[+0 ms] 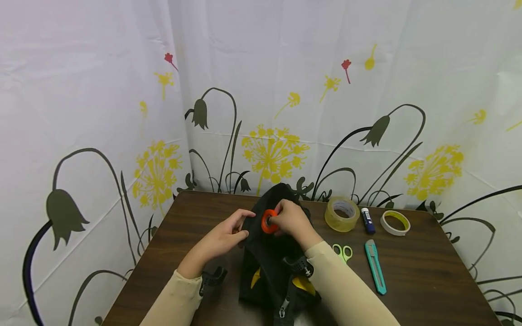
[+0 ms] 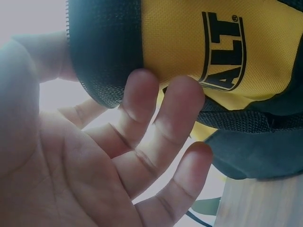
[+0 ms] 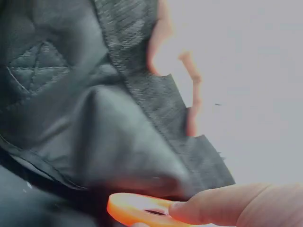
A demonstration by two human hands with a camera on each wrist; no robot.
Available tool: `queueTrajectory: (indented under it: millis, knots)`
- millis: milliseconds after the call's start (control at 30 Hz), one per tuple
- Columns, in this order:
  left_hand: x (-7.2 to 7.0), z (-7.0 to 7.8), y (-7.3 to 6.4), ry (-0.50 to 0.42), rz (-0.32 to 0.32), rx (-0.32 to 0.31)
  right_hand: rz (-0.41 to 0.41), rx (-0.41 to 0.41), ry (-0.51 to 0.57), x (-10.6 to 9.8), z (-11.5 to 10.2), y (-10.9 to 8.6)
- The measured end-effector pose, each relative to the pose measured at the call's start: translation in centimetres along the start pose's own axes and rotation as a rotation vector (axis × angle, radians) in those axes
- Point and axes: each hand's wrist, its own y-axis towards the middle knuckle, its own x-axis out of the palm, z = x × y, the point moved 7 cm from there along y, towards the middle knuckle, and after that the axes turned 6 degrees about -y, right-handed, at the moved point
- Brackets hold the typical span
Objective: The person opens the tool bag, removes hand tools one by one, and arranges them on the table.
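A black and yellow fabric tool bag (image 1: 261, 253) stands unzipped on the table, its mouth spread. My left hand (image 1: 222, 236) grips the bag's left rim between thumb and fingers; the left wrist view shows fingertips against the yellow panel (image 2: 175, 42) with black lettering. Between the thumb and fingers of my right hand (image 1: 295, 222) is a small orange roll of tape (image 1: 268, 221), pinched over the bag's opening. Seen from the right wrist, the orange roll (image 3: 137, 208) is beside the black lining (image 3: 128, 137). The inside bottom of the bag is hidden.
Right of the bag lie a wide clear tape roll (image 1: 331, 220), a glue stick (image 1: 368, 221), a narrow white tape roll (image 1: 387, 229), green-handled scissors (image 1: 346, 253) partly behind the right sleeve, and a teal box cutter (image 1: 375, 267). A flowered curtain (image 1: 285, 68) borders the table.
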Motion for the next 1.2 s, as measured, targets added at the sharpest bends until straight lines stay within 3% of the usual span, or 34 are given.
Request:
queueTrajectory:
  millis: [267,467,600,767,967,1067,1200]
  knots:
    - [0.3,0.3,-0.1,0.018,0.006,0.014,0.084,-0.100,0.046,-4.0,-1.4,-3.5]
    - [0.5,0.2,-0.2,0.012,-0.007,0.018,0.142,-0.242,0.248,-7.4,0.2,-6.0]
    - [0.3,0.2,-0.2,0.012,0.003,0.017,0.238,-0.344,0.371,-9.4,2.1,-7.7]
    - [0.2,0.3,0.0,0.024,0.007,0.019,0.465,-0.387,0.488,-11.6,6.3,-10.1]
    - [0.2,0.2,0.1,0.025,0.011,0.015,0.725,-0.390,0.629,-13.8,13.3,-12.2]
    - [0.3,0.0,0.0,0.020,0.006,0.007,0.814,-0.324,0.632,-14.8,17.4,-12.9]
    - [0.3,0.1,0.0,0.017,0.006,0.006,0.898,-0.151,0.609,-15.9,23.5,-13.4]
